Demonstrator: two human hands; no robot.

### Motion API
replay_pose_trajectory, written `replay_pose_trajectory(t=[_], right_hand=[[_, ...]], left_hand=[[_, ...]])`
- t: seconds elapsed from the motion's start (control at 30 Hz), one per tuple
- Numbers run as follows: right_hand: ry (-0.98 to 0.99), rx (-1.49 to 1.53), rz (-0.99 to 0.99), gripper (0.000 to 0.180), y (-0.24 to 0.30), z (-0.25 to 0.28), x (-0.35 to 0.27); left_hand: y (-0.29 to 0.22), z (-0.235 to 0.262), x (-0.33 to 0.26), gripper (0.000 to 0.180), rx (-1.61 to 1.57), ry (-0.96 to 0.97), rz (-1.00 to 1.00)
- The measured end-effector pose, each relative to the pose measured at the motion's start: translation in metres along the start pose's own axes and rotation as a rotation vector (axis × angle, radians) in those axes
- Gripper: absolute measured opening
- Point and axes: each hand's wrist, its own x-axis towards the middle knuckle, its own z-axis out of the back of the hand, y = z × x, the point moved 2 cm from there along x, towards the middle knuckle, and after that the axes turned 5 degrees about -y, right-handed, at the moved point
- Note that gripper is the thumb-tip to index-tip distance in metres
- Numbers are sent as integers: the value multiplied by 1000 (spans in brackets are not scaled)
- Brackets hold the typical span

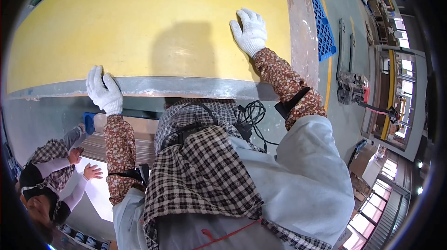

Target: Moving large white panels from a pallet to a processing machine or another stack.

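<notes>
- A yellow-topped workbench [116, 17] spans the top of the frame, its grey front edge [186, 87] facing the worker [200, 171]; by this onlooker's judgement, good handling here calls for light, even pressure across the surface.
- A co-worker [49, 168] is busy at lower left, arms outstretched, apart from the bench; a glance that way before any wide reach seems wise.
- A loose black cable [251, 111] loops beside the worker's waist, just below frame centre, best tucked clear of the edge.
- The gloved right hand [250, 31], upper right of centre, lies open, palm down on the yellow, a sound flat brace.
- The gloved left hand [104, 92], left of centre, is open at the near edge, gripping nothing visible; how firmly it presses, I cannot tell.
</notes>
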Motion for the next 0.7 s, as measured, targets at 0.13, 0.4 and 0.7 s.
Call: replay_pose_trajectory(t=[0.13, 0.4, 0.7], right_hand=[[-22, 21, 10, 44, -3, 0, 5], [2, 43, 23, 42, -8, 1, -3], [-27, 40, 46, 40, -7, -2, -8]], left_hand=[[-4, 0, 5, 29, 4, -13, 2], [-12, -3, -17, 34, -15, -31, 71], [-19, 1, -13, 34, -23, -85, 102]])
